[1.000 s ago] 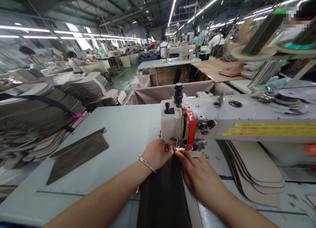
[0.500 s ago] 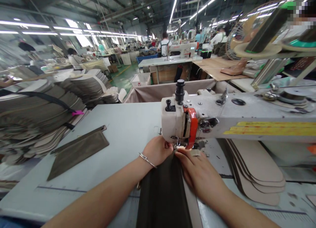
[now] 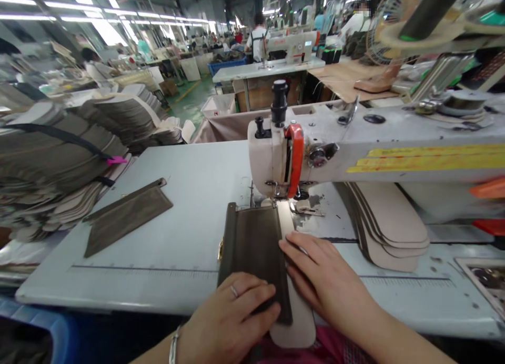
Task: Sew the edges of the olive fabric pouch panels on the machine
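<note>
A dark brown fabric panel [image 3: 258,238] lies lengthwise under the front of a sewing machine [image 3: 263,156], its far edge near the needle area. Beneath its right side, a beige rounded piece [image 3: 294,335] shows. A gold-coloured metal pull [image 3: 220,250] sticks out on the panel's left side. My left hand [image 3: 240,311], with a ring and bracelet, rests on the near part of the panel, fingers stretched out. Flat across the beige piece and the panel's right edge lies my right hand [image 3: 321,272], fingers extended. Neither hand grips anything visible.
Another brown panel [image 3: 128,216] lies on the white table [image 3: 193,180] at left. Several beige rounded pieces [image 3: 394,222] are stacked under the machine arm. Strapped bundles [image 3: 59,159] stand beyond the table's left edge. A blue bin [image 3: 59,327] sits below, lower left.
My left hand has drawn back from the needle area to the panel's near end and opened. My right hand has slid back toward me. The panel's far edge now shows.
</note>
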Demonstrator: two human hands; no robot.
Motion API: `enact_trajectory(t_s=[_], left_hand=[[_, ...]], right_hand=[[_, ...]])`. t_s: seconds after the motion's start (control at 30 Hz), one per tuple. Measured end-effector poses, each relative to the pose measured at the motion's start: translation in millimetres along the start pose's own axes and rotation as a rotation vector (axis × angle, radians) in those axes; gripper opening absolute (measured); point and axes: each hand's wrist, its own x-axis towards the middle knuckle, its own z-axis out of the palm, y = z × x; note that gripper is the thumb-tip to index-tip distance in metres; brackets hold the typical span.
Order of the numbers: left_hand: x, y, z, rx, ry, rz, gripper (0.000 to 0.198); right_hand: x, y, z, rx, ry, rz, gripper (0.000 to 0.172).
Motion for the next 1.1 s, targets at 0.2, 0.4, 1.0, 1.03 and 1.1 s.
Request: enact_trajectory(t_s=[0.2, 0.4, 1.0, 1.03, 1.1], left_hand=[[5.7, 4.6, -0.7, -0.075, 0.021, -0.069, 0.034], [51.3, -35.3, -10.9, 0.052, 0.094, -0.244, 0.034], [76.8, -67.8, -3.4, 0.112, 0.071, -0.35, 0.043], [76.9, -68.3, -3.3, 0.112, 0.071, -0.352, 0.043], [76.5, -68.1, -2.8, 0.112, 0.071, -0.354, 0.043]], right_hand=[[2.7, -2.0, -2.3, -0.004, -0.024, 0.012, 0.04], [-0.5, -1.6, 1.2, -0.042, -0.044, 0.014, 0.042], [4.6, 3.4, 4.2, -0.157, 0.029, -0.046, 0.044], [5.7, 3.0, 4.1, -0.15, 0.041, -0.033, 0.044], [7.3, 2.0, 3.9, -0.122, 0.072, -0.028, 0.041]])
